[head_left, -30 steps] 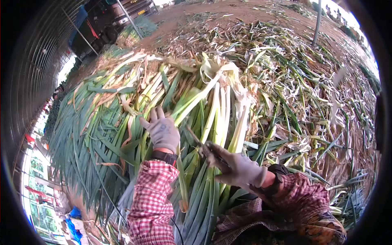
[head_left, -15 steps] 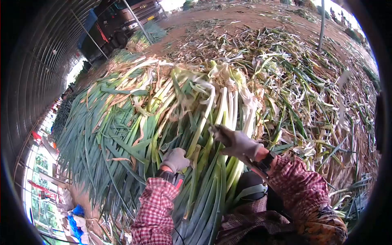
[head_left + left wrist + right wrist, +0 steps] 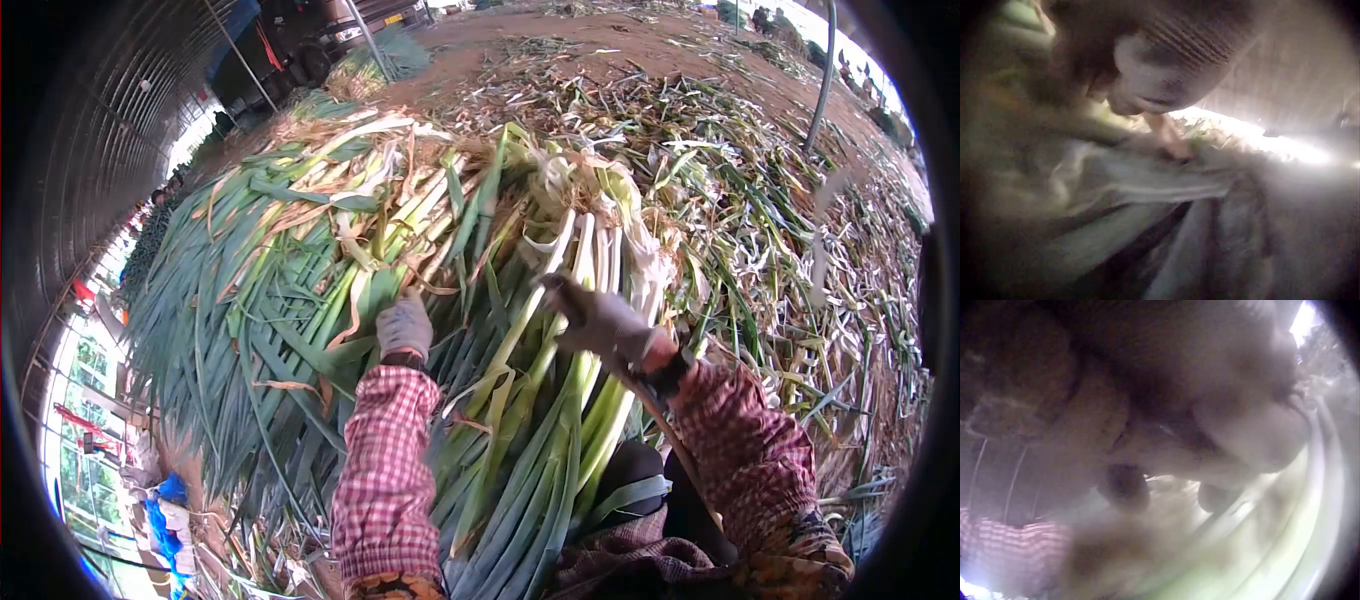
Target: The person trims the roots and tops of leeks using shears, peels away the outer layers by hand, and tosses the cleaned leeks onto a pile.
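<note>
Long leeks with green leaves and pale stalks lie in a thick heap across the middle of the head view. My gloved left hand reaches into the heap among leaves and withered strips; its fingertips are partly hidden and I cannot tell whether they pinch a leaf. In the blurred left wrist view the gloved thumb sits just above broad leaves. My gloved right hand grips a thin tool with a long brown handle, which runs back under the forearm. Just beyond that hand, pale leek stalks stand close together.
Cut leaves and peelings litter the ground to the right. A metal pole rises at the back right, and another pole near a parked truck. Blue plastic lies at lower left. My knee is near the leeks.
My left hand was spread over the stalks, drew back toward me, and is now farther forward and left on the heap. The right hand has risen slightly, its tool still held.
</note>
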Available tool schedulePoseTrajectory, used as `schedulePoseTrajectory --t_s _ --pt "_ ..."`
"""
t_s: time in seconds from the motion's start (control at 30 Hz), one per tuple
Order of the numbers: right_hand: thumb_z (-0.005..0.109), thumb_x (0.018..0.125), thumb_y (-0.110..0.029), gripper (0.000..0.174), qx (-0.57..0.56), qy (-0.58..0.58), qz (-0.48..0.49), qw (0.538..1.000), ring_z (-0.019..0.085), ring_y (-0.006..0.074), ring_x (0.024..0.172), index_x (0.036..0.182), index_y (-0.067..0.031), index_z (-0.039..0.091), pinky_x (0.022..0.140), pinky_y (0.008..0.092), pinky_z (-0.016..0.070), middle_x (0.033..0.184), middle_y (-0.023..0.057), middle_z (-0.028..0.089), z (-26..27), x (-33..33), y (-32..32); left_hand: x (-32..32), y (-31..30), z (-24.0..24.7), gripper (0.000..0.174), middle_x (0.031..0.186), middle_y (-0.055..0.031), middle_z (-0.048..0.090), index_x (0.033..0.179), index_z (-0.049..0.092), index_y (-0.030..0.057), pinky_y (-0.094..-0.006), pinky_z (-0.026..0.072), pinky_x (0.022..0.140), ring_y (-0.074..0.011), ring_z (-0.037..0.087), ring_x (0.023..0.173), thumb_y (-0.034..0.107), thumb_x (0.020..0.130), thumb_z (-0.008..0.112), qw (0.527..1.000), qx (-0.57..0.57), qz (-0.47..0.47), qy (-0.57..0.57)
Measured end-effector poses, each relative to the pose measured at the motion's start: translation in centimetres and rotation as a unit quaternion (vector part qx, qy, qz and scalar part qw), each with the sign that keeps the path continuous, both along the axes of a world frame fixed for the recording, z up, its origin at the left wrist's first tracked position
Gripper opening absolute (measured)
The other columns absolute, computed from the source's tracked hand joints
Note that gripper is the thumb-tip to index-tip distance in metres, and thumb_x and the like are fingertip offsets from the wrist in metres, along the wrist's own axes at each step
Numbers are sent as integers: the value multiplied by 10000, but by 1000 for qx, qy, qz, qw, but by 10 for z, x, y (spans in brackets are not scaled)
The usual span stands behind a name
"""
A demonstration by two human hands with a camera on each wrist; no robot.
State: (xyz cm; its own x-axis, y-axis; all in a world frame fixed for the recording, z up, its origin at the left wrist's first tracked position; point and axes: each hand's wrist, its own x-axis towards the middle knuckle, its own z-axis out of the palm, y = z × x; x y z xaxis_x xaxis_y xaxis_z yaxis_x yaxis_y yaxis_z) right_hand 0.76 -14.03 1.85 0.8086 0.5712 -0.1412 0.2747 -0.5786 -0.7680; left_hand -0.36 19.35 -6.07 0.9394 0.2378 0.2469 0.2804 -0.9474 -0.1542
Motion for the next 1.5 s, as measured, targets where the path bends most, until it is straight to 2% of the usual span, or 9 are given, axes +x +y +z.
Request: schedulePoseTrajectory --t_s 0.1,0.27,0.43,0.57,0.63,1.07,1.3,1.43,1.5 --pt "699 789 -150 780 -22 50 111 992 694 311 959 1467 -193 317 822 419 580 1086 131 692 28 -47 8 6 2 -20 164 696 -207 663 903 637 61 -500 496 435 -354 661 573 137 887 493 987 33 142 65" --pt "668 815 -185 775 5 3 149 989 703 309 838 1485 -144 281 767 423 579 1001 161 700 4 -81 -19 -33 -63 62 213 856 -206 708 965 623 41 -424 561 730 -337 711 839 236 896 570 992 -88 23 85" --pt "724 771 -201 884 60 -50 -24 997 708 310 748 1509 -114 245 701 406 586 850 153 702 -5 -83 -39 -46 -127 69 333 994 -231 683 1065 585 23 -437 532 808 -394 666 939 249 838 677 973 -210 -4 91" --pt "728 771 -172 929 140 40 115 983 703 296 891 1537 -106 208 832 400 572 1115 197 663 8 -119 -65 -67 -100 39 493 1006 -182 705 1179 617 16 -352 523 832 -268 687 903 170 742 787 884 -446 -111 83" --pt "741 750 -120 919 110 66 157 979 640 298 1083 1511 4 242 950 356 495 1189 148 631 -1 -137 -64 -78 -95 38 472 991 -214 699 1101 654 24 -403 521 811 -368 675 937 267 721 794 899 -419 -101 75" --pt "778 766 -237 734 8 34 -3 999 661 309 1034 1393 -67 437 898 395 527 1144 156 670 9 -10 16 -83 -129 61 355 984 -199 704 1067 680 73 -446 514 818 -393 662 948 346 842 654 973 -223 27 49" --pt "742 755 -177 865 130 29 62 989 626 293 1111 1494 -71 306 964 354 476 1218 167 627 30 -93 -64 -95 -113 116 208 817 -112 715 1003 691 -11 -294 502 685 -140 631 708 165 899 656 783 -595 -178 23" --pt "751 738 -149 846 62 107 -13 992 646 251 1062 1476 -69 346 932 340 493 1175 144 650 13 -115 -89 -68 -130 49 318 830 -115 716 964 719 70 -355 512 690 -211 646 695 362 841 753 863 -469 -187 -17" --pt "728 758 -137 817 153 -26 54 986 668 252 1030 1479 -84 348 919 353 517 1165 117 661 1 -129 -97 -56 -136 52 402 812 -162 693 876 704 87 -406 514 686 -331 652 711 485 892 648 977 -160 -117 82"
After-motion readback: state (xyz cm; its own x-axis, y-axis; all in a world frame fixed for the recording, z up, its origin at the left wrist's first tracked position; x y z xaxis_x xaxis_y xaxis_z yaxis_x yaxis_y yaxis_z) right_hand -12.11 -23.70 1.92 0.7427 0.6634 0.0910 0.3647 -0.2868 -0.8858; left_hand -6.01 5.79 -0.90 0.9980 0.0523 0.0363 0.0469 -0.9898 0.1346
